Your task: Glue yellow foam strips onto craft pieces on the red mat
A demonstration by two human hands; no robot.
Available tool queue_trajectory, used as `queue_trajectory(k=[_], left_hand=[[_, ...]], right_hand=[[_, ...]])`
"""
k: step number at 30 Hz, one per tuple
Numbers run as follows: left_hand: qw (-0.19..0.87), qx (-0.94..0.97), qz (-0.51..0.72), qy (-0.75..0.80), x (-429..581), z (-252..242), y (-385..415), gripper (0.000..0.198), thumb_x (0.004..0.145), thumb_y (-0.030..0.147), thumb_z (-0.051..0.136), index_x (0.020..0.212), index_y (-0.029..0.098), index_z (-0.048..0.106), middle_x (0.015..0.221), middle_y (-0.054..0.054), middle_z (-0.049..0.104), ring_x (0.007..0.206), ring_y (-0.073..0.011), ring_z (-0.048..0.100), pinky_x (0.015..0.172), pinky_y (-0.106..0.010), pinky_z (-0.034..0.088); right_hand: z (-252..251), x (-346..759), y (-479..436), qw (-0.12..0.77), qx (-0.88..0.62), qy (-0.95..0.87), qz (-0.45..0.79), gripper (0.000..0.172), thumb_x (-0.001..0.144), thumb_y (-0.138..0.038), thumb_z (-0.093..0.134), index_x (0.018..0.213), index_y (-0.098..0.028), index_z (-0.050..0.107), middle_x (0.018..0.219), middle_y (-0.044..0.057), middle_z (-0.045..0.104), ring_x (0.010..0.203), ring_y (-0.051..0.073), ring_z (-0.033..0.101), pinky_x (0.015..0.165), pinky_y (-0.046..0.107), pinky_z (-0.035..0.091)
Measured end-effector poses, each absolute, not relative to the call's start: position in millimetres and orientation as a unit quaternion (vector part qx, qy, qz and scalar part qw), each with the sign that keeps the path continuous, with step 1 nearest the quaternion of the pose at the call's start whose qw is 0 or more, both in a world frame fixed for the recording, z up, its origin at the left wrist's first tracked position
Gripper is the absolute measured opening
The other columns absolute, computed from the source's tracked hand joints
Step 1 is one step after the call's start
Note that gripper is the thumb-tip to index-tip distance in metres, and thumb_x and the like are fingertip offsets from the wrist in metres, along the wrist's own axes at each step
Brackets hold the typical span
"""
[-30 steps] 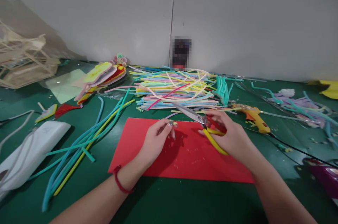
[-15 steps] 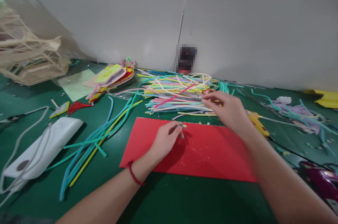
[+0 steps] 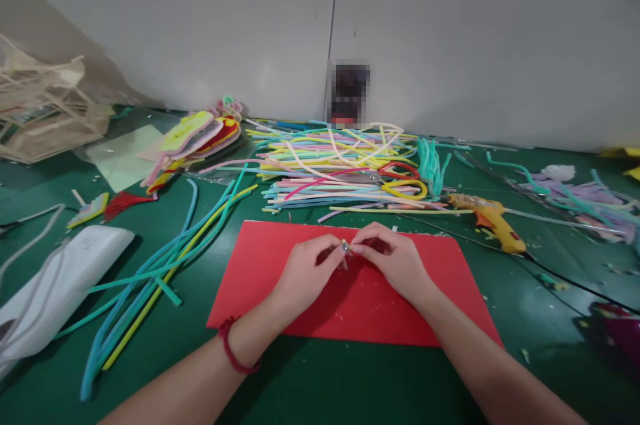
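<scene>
My left hand (image 3: 306,271) and my right hand (image 3: 395,259) meet above a red sheet (image 3: 250,278) on the green table. Both pinch a tiny pale piece (image 3: 345,247) between thumb and fingertips; it is too small to name. A red cord circles my left wrist. The scissors (image 3: 400,179), with red and yellow handles, lie on the heap of coloured strips (image 3: 320,165) behind the sheet, apart from both hands.
A yellow glue gun (image 3: 493,221) with a black cable lies right of the sheet. Long teal and yellow strips (image 3: 165,258) trail to the left, beside a white device (image 3: 55,288). Stacked felt shapes (image 3: 195,138) and a wooden frame (image 3: 45,111) stand at the back left.
My right hand carried the scissors back to the strip heap, left them there, and returned to pinch the small piece with my left hand.
</scene>
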State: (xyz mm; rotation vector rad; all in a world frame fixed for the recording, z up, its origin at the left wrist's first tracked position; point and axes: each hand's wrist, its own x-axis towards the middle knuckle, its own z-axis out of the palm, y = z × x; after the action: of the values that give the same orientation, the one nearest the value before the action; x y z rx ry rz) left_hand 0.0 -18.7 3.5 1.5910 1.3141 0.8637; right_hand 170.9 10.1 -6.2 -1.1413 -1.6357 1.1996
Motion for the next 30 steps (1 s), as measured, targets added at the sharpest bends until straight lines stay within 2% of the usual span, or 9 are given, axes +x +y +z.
queue_trajectory(k=[3,8,15,21,25,27,30], left_hand=[[0.430,0.645,0.348,0.528,0.7,4.2,-18.6,0.026,0.089,0.027,0.043,0.069,0.019,0.058,0.069,0.002,0.063,0.068,-0.0127,0.059,0.067,-0.023,0.043],[0.427,0.612,0.394,0.537,0.9,2.2,-17.2,0.019,0.090,0.027,0.041,0.087,0.021,0.058,0.079,0.000,0.065,0.074,-0.0134,0.060,0.071,-0.024,0.046],[0.425,0.622,0.381,0.537,0.2,0.6,-15.9,0.011,0.085,0.022,0.047,0.079,0.021,0.057,0.078,0.000,0.065,0.076,-0.0142,0.061,0.072,-0.026,0.048],[0.384,0.645,0.366,0.550,-0.7,1.7,-16.9,0.011,0.086,0.022,0.047,0.079,0.021,0.056,0.078,0.000,0.066,0.075,-0.0150,0.062,0.071,-0.027,0.049],[0.275,0.703,0.343,0.558,-8.1,0.3,-13.7,0.012,0.088,0.021,0.047,0.083,0.021,0.057,0.086,-0.002,0.065,0.085,-0.0185,0.060,0.080,-0.035,0.048],[0.243,0.720,0.345,0.552,-11.6,-2.2,-10.9,0.012,0.088,0.019,0.047,0.083,0.020,0.057,0.093,-0.004,0.064,0.091,-0.0194,0.059,0.083,-0.038,0.047],[0.242,0.723,0.339,0.552,-13.9,-7.2,-8.3,0.012,0.088,0.015,0.048,0.080,0.020,0.057,0.108,-0.006,0.063,0.102,-0.0206,0.057,0.089,-0.042,0.046]], right_hand=[[-4.6,171.8,11.6,0.390,-0.444,-0.641,0.490,0.006,0.075,-0.027,0.065,0.071,-0.023,0.065,0.075,0.000,0.063,0.071,0.014,0.057,0.066,0.027,0.046],[-4.1,173.3,12.1,0.376,-0.438,-0.628,0.522,0.009,0.077,-0.028,0.064,0.071,-0.022,0.063,0.072,-0.002,0.059,0.056,0.009,0.050,0.054,0.024,0.043],[-3.4,172.8,10.9,0.379,-0.446,-0.630,0.510,0.017,0.076,-0.037,0.064,0.073,-0.020,0.064,0.071,0.000,0.059,0.054,0.010,0.051,0.051,0.024,0.044],[-0.1,180.7,14.7,0.444,-0.562,-0.590,0.373,0.037,0.083,-0.050,0.050,0.066,-0.018,0.061,0.061,0.001,0.060,0.050,0.010,0.051,0.048,0.022,0.042],[-0.6,191.4,18.5,0.448,-0.610,-0.596,0.267,0.049,0.088,-0.052,0.040,0.055,-0.019,0.054,0.052,0.001,0.056,0.050,0.012,0.053,0.051,0.023,0.042],[-3.1,195.1,20.6,0.440,-0.616,-0.602,0.254,0.048,0.089,-0.051,0.039,0.056,-0.019,0.054,0.053,0.001,0.057,0.052,0.013,0.055,0.053,0.024,0.044],[-7.1,196.5,23.4,0.433,-0.596,-0.622,0.265,0.040,0.090,-0.046,0.040,0.071,-0.019,0.062,0.069,0.003,0.066,0.062,0.015,0.062,0.061,0.026,0.049]])
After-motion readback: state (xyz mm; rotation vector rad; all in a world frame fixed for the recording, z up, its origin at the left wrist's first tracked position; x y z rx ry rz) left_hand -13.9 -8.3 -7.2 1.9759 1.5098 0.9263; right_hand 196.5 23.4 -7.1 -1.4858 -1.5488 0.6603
